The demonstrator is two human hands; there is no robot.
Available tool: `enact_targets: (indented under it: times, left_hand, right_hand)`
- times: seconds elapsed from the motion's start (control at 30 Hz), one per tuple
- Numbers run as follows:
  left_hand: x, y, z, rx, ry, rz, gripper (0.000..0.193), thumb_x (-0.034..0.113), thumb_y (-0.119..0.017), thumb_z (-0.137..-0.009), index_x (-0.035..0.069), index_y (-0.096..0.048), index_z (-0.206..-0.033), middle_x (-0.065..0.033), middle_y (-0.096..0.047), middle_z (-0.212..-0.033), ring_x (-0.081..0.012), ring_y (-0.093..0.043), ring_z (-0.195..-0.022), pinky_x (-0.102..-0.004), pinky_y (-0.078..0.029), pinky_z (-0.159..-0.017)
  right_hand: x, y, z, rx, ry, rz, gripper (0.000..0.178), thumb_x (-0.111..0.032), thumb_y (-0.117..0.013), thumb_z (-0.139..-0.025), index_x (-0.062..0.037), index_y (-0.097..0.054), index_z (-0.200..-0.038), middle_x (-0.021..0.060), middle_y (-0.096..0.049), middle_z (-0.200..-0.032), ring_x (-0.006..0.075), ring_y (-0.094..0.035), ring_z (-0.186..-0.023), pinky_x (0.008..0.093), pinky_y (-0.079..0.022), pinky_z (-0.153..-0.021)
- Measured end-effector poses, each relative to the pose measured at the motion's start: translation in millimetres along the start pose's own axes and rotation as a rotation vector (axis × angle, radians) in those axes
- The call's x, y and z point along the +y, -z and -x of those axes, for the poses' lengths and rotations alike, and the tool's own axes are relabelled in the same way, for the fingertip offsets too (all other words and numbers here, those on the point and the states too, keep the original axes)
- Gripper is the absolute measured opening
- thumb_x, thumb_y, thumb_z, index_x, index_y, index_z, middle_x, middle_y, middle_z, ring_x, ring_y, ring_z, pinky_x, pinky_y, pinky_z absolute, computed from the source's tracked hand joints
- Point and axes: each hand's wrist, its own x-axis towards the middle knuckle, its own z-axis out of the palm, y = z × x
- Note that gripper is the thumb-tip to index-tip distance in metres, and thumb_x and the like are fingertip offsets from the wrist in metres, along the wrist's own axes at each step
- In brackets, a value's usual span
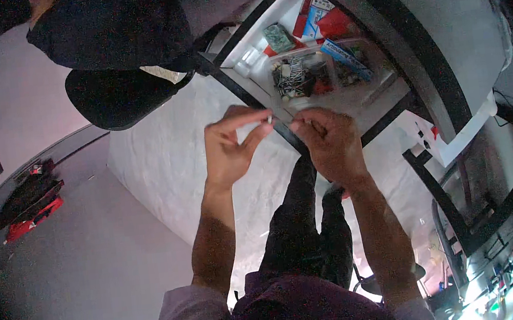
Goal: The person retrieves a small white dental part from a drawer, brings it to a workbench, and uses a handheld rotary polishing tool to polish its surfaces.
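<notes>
My left hand [227, 150] is raised in front of me, thumb and forefinger pinching a small whitish piece [270, 120] too tiny to name. Close to its right, my right hand [335, 145] has its fingers curled in with thumb against forefinger. Whatever it holds, if anything, is hidden or too small to make out. A narrow gap separates the two hands. Just beyond them, an open drawer [255, 91] holds a clear plastic box [331, 101] with screw-like metal hardware [295, 78] and other small parts.
In the drawer also lie blue-and-white packets [347, 60], a red item [337, 23] and a greenish bundle [279, 37]. A black chair seat [115, 96] stands at the far left, beside a person in dark clothing [111, 28]. A white sheet [467, 138] hangs at right.
</notes>
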Motion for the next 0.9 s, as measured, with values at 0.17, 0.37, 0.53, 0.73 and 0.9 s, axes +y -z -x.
enact_targets:
  times: [0.17,0.37,0.53,0.73,0.9]
  left_hand:
    - [-8.4,2.7,31.7,-0.099,0.019,-0.022,0.024,-0.003,-0.079,-0.08,0.004,-0.077,-0.103,-0.0075,-0.074,-0.095,-0.0143,-0.064,-0.089,-0.0285,-0.047,-0.079]
    - [8.4,17.1,-27.0,0.114,-0.221,-0.712,0.024,0.003,-0.078,-0.078,0.011,-0.078,-0.101,-0.0054,-0.073,-0.086,-0.0144,-0.065,-0.076,-0.0304,-0.047,-0.062]
    - [7.8,11.9,-103.6,-0.242,-0.226,-1.012,0.023,0.007,-0.076,-0.076,0.015,-0.078,-0.098,-0.012,-0.073,-0.089,-0.0233,-0.069,-0.074,-0.0372,-0.053,-0.066]
    - [-3.3,-17.8,-136.6,-0.457,-0.261,-1.266,0.026,0.009,-0.072,-0.072,0.021,-0.08,-0.093,-0.0109,-0.074,-0.092,-0.0334,-0.072,-0.092,-0.0462,-0.059,-0.081]
    - [-10.3,-14.0,-133.1,-0.495,-0.244,-1.341,0.027,0.012,-0.072,-0.071,0.022,-0.08,-0.095,-0.0085,-0.074,-0.1,-0.0315,-0.072,-0.095,-0.0468,-0.058,-0.084]
  right_hand:
    - [10.7,3.6,44.6,0.004,-0.033,-0.069,0.013,-0.013,-0.07,-0.091,0.0,-0.071,-0.092,0.0019,-0.061,-0.068,0.0063,-0.048,-0.061,0.0267,-0.041,-0.055]
    - [14.7,23.8,81.1,-0.002,-0.292,-0.06,0.012,-0.01,-0.073,-0.09,-0.0009,-0.072,-0.097,0.0056,-0.068,-0.073,0.0111,-0.059,-0.065,0.0274,-0.047,-0.059]
    - [31.9,33.1,96.9,0.019,-0.257,0.032,0.014,-0.012,-0.074,-0.089,-0.0004,-0.072,-0.097,0.0043,-0.068,-0.072,0.0084,-0.055,-0.063,0.0255,-0.046,-0.058]
    - [39.8,34.8,106.6,0.115,-0.299,-0.028,0.013,-0.013,-0.077,-0.086,-0.0026,-0.074,-0.093,0.0062,-0.066,-0.071,0.0089,-0.052,-0.058,0.0273,-0.043,-0.054]
    - [35.3,45.5,109.1,0.105,-0.37,-0.053,0.011,-0.01,-0.076,-0.088,-0.0021,-0.074,-0.094,0.0052,-0.067,-0.074,0.0064,-0.055,-0.064,0.0251,-0.044,-0.056]
